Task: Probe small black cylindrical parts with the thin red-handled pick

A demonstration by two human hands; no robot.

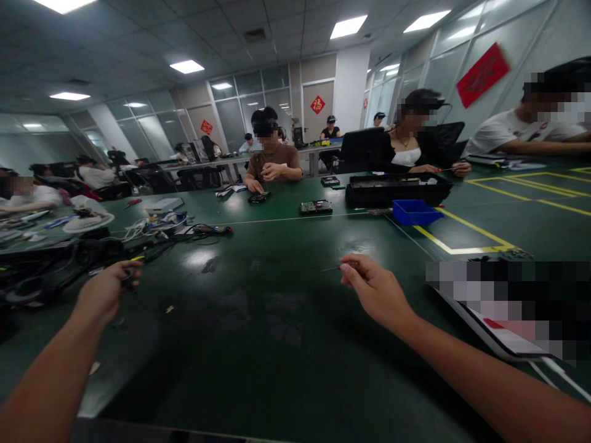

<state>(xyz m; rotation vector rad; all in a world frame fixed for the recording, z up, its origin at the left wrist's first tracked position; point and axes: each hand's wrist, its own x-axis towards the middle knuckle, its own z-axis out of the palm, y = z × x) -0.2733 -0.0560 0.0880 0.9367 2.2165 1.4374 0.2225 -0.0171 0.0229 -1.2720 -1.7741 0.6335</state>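
Note:
My right hand hovers over the dark green table, fingers pinched on a thin screwdriver whose tip points left. My left hand reaches toward the left, its fingers closed on a small dark part with a yellow bit by a tangle of black cables. What exactly it holds is hard to make out. Both forearms enter from the bottom edge.
A blue bin and a black tray stand at the far right beside yellow floor-tape lines. A circuit board and a phone lie across the table. Several seated people work opposite and at the sides. A blurred device lies at my right.

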